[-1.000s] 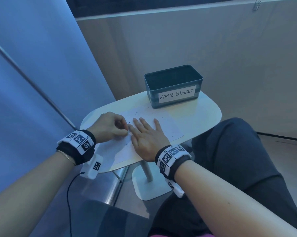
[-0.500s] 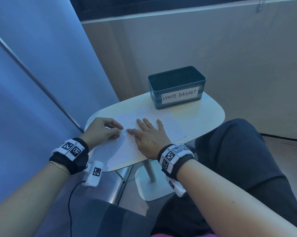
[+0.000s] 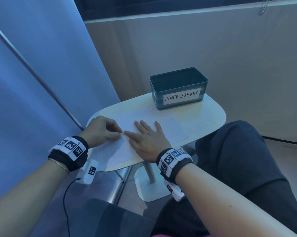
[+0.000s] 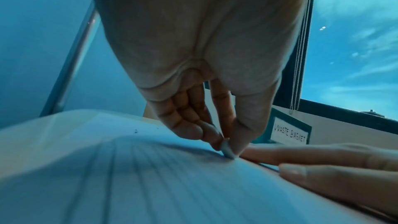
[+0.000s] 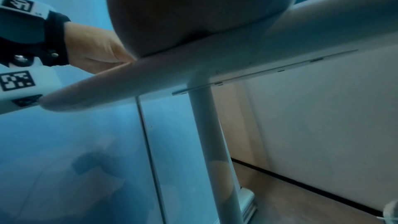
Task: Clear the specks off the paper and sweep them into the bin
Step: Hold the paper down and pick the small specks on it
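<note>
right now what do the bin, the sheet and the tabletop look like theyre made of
The bin: dark teal, thin rigid walls with a faint sheen, probably plastic, possibly painted metal; a white handwritten label is stuck on. The sheet: matte white lined paper, thin enough to bow up in the left wrist view. The tabletop: smooth, off-white, rounded edge, likely painted or laminated board; hard to tell which.

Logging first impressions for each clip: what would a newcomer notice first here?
The teal bin labelled WASTE BASKET stands at the far end of the small white table. Nearer, the right hand lies flat on the speckled paper, while the left hand pinches a small pale eraser-like piece against the sheet.
</note>
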